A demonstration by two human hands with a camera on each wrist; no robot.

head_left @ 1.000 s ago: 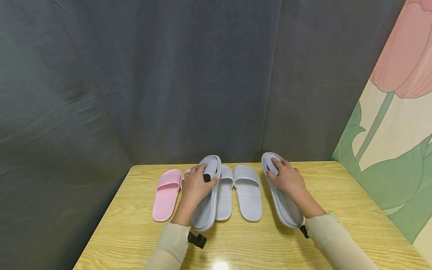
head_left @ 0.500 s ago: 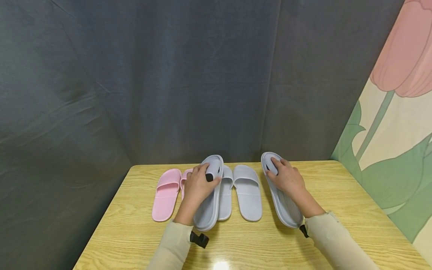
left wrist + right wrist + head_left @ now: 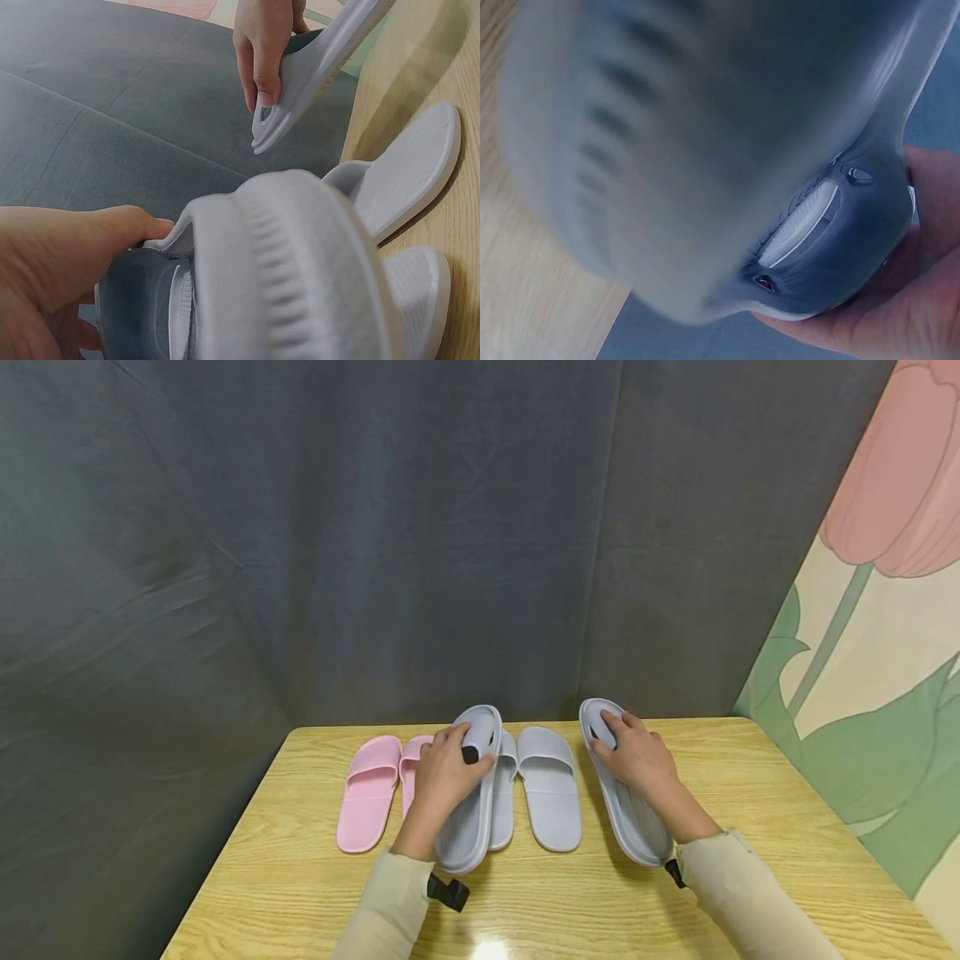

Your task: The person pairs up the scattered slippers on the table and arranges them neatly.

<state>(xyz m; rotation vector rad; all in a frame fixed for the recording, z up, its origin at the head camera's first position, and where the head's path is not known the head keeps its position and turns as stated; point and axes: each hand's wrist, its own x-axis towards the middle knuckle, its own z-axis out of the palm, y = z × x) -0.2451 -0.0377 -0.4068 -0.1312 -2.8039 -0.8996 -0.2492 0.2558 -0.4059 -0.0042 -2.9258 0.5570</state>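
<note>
My left hand (image 3: 445,772) grips a blue-grey slipper (image 3: 463,837) across its strap, thumb on one side and fingers over the other. That slipper is tilted above the table and overlaps a lighter grey slipper (image 3: 504,818) behind it. A matching blue-grey slipper (image 3: 637,827) is held by its strap in my right hand (image 3: 641,762), farther right, also raised with its toe angled up. In the right wrist view, the thumb and fingers of the right hand (image 3: 922,292) wrap the strap. Between the two held slippers lies a second light grey slipper (image 3: 552,802).
A pink slipper (image 3: 363,810) lies at the left of the row, and another pink slipper (image 3: 408,768) is partly hidden behind my left hand. The wooden table (image 3: 555,910) ends at the back against a dark grey curtain (image 3: 450,543). A tulip-painted wall (image 3: 877,710) rises on the right.
My left hand and its slipper have shifted slightly to the right, uncovering more of the second pink slipper and covering more of the grey one. The right hand has stayed nearly still.
</note>
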